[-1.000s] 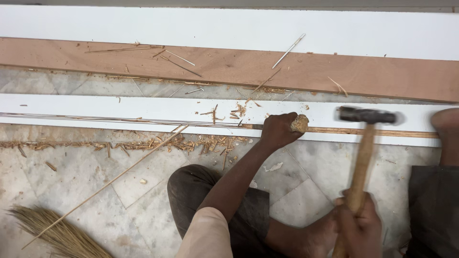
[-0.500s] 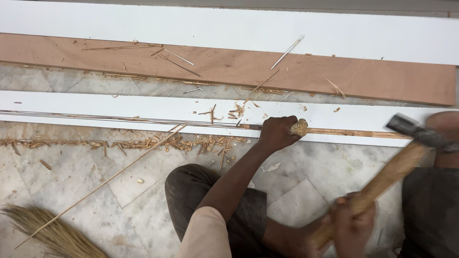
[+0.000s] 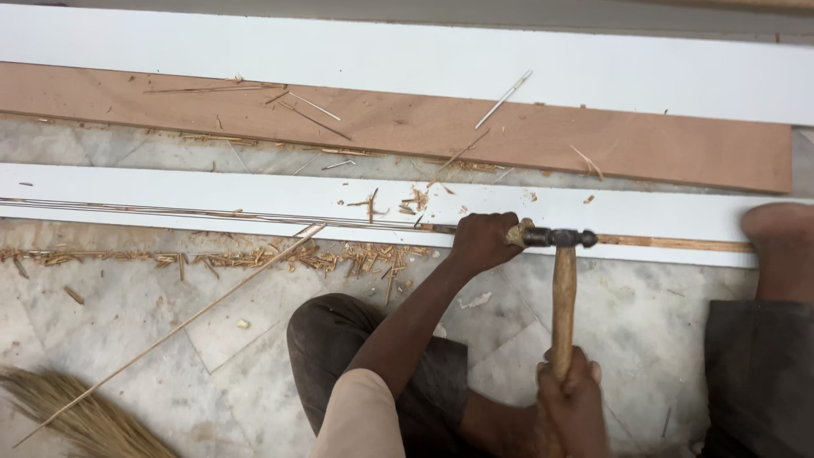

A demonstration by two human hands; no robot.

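My left hand (image 3: 480, 242) is closed around a wooden-handled chisel (image 3: 517, 232), held along the edge of the near white board (image 3: 254, 197). My right hand (image 3: 570, 392) grips the wooden handle of a hammer (image 3: 561, 280). The hammer's dark metal head meets the chisel's butt end. The chisel's blade is hidden by my fingers. A thin wooden strip (image 3: 670, 243) runs to the right along the board's edge.
A brown wooden plank (image 3: 407, 123) and another white board (image 3: 381, 55) lie farther back. Wood shavings (image 3: 254, 254) litter the marble floor. A long thin splinter (image 3: 170, 331) and a straw broom (image 3: 76, 416) lie at the left. My knees and a foot (image 3: 776, 225) rest nearby.
The hammer swung out to the right, then came back left and down until its head met the chisel's end. My left hand stayed put on the chisel.
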